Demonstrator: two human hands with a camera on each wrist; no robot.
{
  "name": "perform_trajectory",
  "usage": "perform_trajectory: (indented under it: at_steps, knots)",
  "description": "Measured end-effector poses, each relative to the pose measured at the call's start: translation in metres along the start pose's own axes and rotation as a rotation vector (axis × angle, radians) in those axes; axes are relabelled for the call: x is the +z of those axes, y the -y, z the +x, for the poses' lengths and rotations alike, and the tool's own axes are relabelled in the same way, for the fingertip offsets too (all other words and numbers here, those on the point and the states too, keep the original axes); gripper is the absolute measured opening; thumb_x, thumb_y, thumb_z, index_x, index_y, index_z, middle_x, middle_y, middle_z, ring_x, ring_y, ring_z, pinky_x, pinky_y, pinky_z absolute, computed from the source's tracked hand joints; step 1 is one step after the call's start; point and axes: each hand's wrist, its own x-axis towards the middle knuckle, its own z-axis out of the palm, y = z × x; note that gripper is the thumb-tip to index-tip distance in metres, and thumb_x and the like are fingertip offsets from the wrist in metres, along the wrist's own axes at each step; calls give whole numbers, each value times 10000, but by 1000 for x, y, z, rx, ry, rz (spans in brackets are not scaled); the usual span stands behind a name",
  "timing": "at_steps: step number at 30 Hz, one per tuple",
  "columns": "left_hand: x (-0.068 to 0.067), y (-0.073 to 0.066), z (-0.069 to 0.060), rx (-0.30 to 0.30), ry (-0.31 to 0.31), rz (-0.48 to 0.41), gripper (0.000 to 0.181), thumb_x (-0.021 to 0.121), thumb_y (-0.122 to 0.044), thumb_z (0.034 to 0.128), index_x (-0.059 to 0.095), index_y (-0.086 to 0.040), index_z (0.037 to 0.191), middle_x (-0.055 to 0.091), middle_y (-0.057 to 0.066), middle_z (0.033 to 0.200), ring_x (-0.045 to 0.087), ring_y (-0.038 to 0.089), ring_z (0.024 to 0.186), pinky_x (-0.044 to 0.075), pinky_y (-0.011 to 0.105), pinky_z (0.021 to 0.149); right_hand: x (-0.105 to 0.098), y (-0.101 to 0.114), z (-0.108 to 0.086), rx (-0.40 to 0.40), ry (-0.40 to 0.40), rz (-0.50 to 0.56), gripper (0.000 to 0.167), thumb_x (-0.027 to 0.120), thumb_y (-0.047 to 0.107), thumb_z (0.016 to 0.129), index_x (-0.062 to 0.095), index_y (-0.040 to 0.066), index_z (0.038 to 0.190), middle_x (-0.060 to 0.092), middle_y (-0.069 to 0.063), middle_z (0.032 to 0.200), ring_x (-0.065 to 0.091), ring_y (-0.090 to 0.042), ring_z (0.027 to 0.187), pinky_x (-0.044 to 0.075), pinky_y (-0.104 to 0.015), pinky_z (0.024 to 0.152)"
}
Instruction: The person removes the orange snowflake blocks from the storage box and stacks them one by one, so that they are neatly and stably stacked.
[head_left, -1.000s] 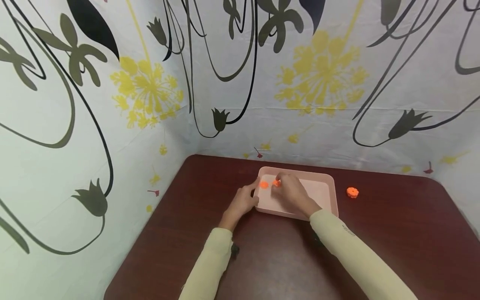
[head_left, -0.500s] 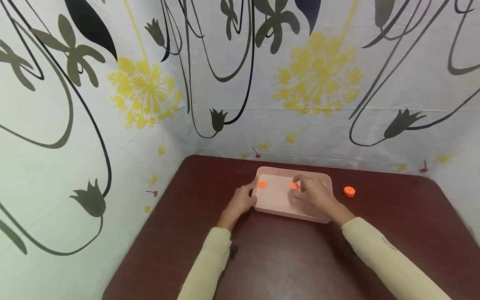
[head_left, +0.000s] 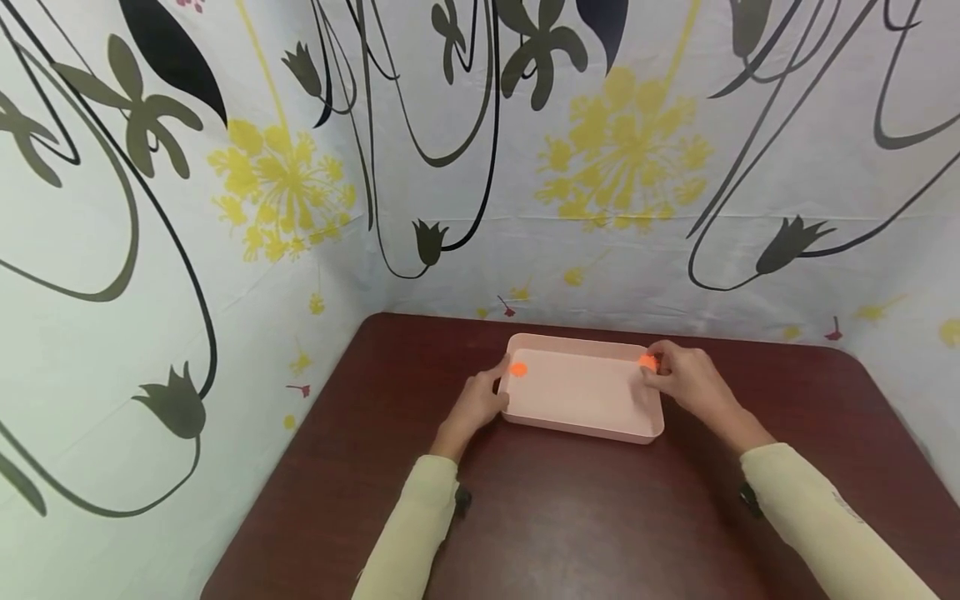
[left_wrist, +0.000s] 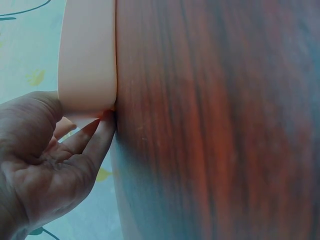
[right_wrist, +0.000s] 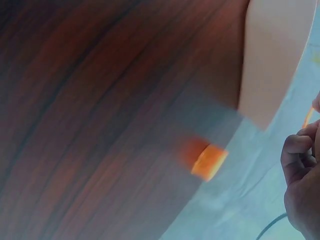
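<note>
A shallow pale-pink tray (head_left: pixel 577 392) lies on the table. My left hand (head_left: pixel 477 404) grips its left end, thumb and fingers apart along the edge; in the left wrist view that hand (left_wrist: pixel 55 160) meets the tray's corner (left_wrist: pixel 90 65). One flat orange disc (head_left: pixel 518 369) lies inside at the left. My right hand (head_left: pixel 693 382) pinches another orange piece (head_left: pixel 647 362) at the tray's right end. In the right wrist view only a thin strip of this piece (right_wrist: pixel 308 117) shows. A thicker orange piece (right_wrist: pixel 210 162) rests on the table beyond, hidden from the head view.
The dark red-brown wooden table (head_left: pixel 555 517) has rounded corners. A cloth with printed flowers and stems (head_left: pixel 465 192) hangs along the back and left sides. A dark wrist strap piece (head_left: pixel 750 498) shows under the right sleeve.
My right hand has moved right across the tray with the pinched orange piece, from near the left disc to the right end. The left hand stays at the left end.
</note>
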Motion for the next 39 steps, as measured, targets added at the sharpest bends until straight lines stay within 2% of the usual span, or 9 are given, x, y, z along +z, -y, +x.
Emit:
perform_trajectory:
  at_steps: [8, 14, 17, 23, 39]
  knots:
    - [0, 3, 0, 0, -3, 14, 799, 599, -39, 979, 298, -297, 1673, 510, 65, 809, 334, 142, 479, 359, 271, 502, -13, -31, -12, 113, 51, -42, 298, 787, 153, 891, 685, -44, 1089, 657, -71, 741, 524, -154, 618, 409, -284, 537]
    - [3, 4, 0, -16, 2, 19, 795, 603, -52, 985, 293, -310, 1670, 496, 47, 809, 334, 136, 494, 365, 269, 513, -17, -54, -21, 130, 83, -68, 290, 793, 140, 859, 680, -49, 1047, 632, -50, 725, 516, -161, 634, 402, -288, 554]
    - [3, 4, -1, -19, -3, 13, 790, 603, -49, 984, 303, -307, 1668, 496, 50, 800, 334, 143, 493, 365, 273, 506, -18, -62, -23, 153, 117, -66, 338, 805, 158, 860, 673, -73, 1070, 622, -45, 713, 512, -169, 636, 402, -292, 558]
    - [3, 2, -1, -21, -7, 9, 793, 602, -49, 981, 304, -311, 1668, 484, 48, 808, 334, 141, 497, 370, 280, 518, -20, -69, -25, 193, 183, -91, 426, 802, 199, 873, 649, -101, 1134, 627, -75, 748, 519, -191, 654, 409, -308, 574]
    - [2, -1, -1, -27, -11, -8, 786, 603, -55, 991, 303, -319, 1667, 482, 55, 831, 332, 154, 501, 377, 277, 524, -13, -75, -20, 168, 184, -113, 329, 760, 181, 891, 660, -69, 1079, 625, -57, 730, 530, -176, 639, 424, -313, 572]
